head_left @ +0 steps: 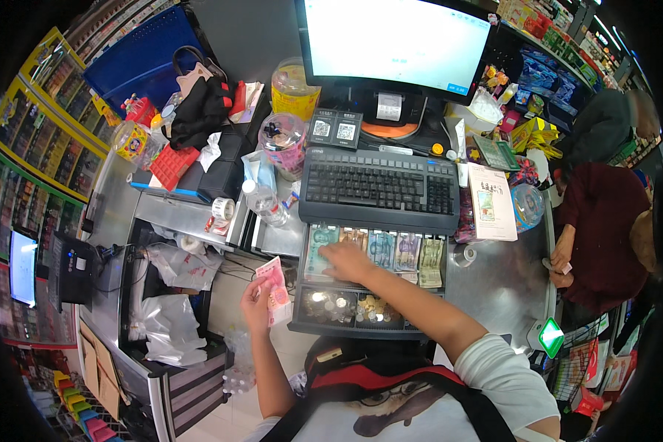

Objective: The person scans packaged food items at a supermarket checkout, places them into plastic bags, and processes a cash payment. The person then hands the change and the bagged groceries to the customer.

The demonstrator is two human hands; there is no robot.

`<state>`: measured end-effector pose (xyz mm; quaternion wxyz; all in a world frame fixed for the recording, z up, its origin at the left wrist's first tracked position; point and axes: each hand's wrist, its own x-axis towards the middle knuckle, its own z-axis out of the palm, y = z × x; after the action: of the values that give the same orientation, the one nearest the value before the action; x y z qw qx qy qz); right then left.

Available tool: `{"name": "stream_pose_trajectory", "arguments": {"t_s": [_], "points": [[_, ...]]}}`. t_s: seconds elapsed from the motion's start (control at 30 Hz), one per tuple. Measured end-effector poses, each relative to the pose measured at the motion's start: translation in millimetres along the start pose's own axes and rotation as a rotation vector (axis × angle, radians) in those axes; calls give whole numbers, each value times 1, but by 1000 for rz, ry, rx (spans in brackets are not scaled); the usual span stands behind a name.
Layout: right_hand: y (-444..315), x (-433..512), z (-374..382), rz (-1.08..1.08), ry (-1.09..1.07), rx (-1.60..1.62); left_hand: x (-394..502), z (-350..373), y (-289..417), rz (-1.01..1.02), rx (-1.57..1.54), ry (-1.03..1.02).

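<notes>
My left hand [256,304] holds a red banknote [276,284] upright between thumb and fingers, to the left of the open cash drawer [364,330]. My right hand [349,263] reaches into that drawer, fingertips on the blue-green banknotes [316,269] in its leftmost slot; whether they pinch a note cannot be told. To the right, further slots hold blue banknotes [381,250], purple banknotes [407,251] and yellow-green banknotes [431,262]. Silver coins [327,306] and brass-coloured coins [373,310] fill trays at the drawer's front. Above it sits a black keyboard [378,188].
A lit monitor [392,41] stands behind the keyboard. Left of it are a plastic bottle [265,203] and plastic tubs [283,143]. Plastic bags [168,329] hang at the left. A notepad [492,201] and a tape roll [465,255] lie right. A person [602,237] stands across the counter.
</notes>
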<state>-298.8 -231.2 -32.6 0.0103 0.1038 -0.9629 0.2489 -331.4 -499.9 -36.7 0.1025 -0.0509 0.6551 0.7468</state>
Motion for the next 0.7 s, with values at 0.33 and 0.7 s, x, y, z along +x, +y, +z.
{"name": "stream_pose_trajectory", "arguments": {"t_s": [0.33,0.7], "points": [[4,9,-3,4,-100,-87,0,0,-14,-85,13,-47],[-13,14,-2,-60,-24,-319,-5,-15,-21,-102,-76,-9]]}}
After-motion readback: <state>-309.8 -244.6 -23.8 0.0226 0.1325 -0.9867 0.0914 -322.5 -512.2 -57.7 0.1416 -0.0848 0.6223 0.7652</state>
